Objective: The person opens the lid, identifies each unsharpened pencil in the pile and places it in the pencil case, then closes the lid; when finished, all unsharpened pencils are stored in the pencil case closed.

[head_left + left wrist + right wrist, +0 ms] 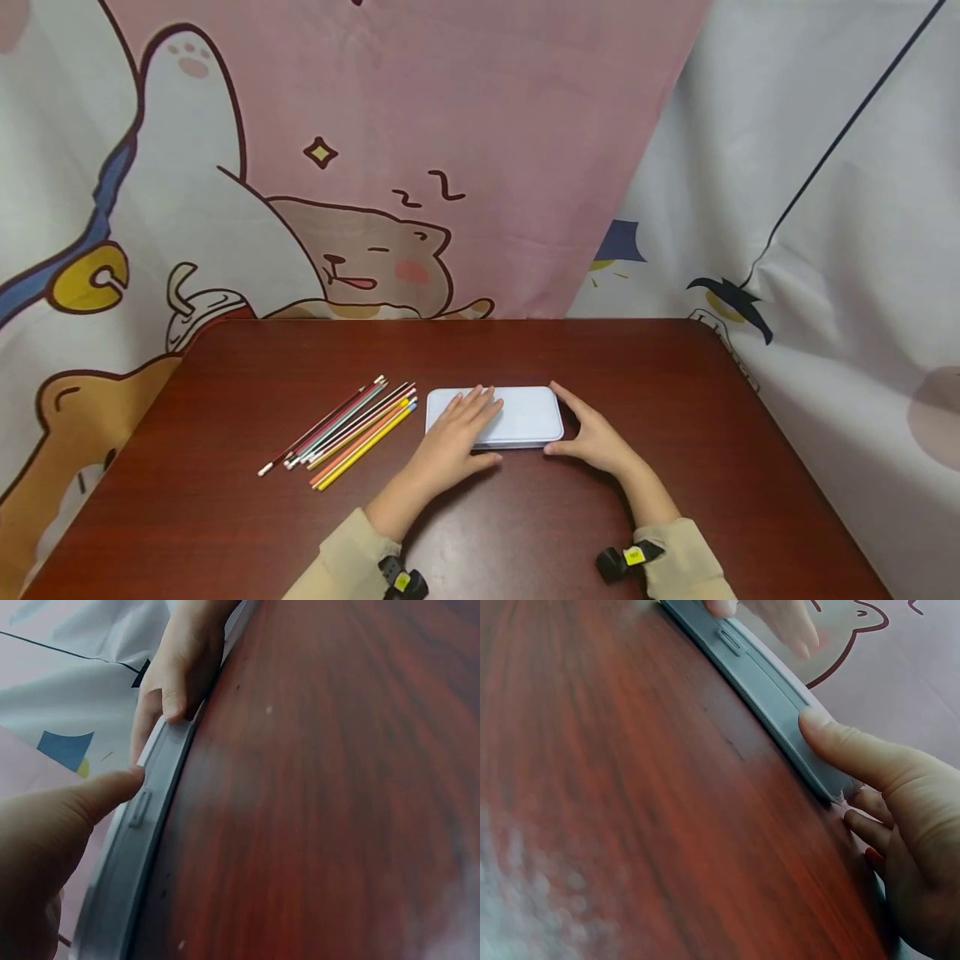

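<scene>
A flat white pencil case (525, 415) with rounded corners lies closed on the table. My left hand (455, 437) rests on the left part of its lid, fingers straight and spread. In the left wrist view the left thumb (112, 791) is beside the small catch (140, 808) on the case's grey front side. The right hand (596, 435) holds the case's right end, thumb at the front corner and fingers round to the back. In the right wrist view the right thumb (840, 739) presses the front side near that end.
Several pencils (348, 433), dark red, green, orange and yellow among them, lie in a slanted bunch left of the case. The brown wooden table (637, 358) ends at a cartoon-printed cloth (525, 167) behind it.
</scene>
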Motion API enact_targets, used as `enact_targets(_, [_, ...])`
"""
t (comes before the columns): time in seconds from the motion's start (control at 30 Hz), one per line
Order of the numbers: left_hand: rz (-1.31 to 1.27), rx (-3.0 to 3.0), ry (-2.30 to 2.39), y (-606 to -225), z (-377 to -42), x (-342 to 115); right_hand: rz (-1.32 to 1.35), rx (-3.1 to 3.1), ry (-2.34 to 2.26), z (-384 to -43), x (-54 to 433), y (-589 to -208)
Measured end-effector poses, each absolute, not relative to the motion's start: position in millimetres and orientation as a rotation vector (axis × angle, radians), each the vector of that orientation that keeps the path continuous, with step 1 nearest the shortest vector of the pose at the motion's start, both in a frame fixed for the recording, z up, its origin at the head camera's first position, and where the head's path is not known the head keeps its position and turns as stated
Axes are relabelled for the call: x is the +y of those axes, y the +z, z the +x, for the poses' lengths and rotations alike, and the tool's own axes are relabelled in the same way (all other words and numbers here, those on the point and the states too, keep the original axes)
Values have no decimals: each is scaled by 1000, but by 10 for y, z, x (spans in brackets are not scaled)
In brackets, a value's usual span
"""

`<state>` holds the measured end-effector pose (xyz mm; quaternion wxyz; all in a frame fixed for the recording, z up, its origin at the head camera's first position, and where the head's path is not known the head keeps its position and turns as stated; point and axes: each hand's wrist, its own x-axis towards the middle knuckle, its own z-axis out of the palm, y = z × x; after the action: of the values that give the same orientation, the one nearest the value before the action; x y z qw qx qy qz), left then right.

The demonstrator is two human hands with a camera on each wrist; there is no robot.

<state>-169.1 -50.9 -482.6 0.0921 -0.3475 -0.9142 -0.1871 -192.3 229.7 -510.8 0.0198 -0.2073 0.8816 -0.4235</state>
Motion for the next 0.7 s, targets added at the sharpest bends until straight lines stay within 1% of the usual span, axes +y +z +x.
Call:
enact_targets(0.2, [-1091,-2733,-465,-4878,-1736,-442,-646,2746,-1278,-1938,2285,-5121])
enact_targets(0.43, [-1124,-2683,-220,-4921,-1735,-385,-667,2766,-1262,-1937,2286,-5126])
enact_targets(0.7, [-1103,-2629,232,-4938,-1682,-277,-652,2773,-1252,-1929,2282,-5114])
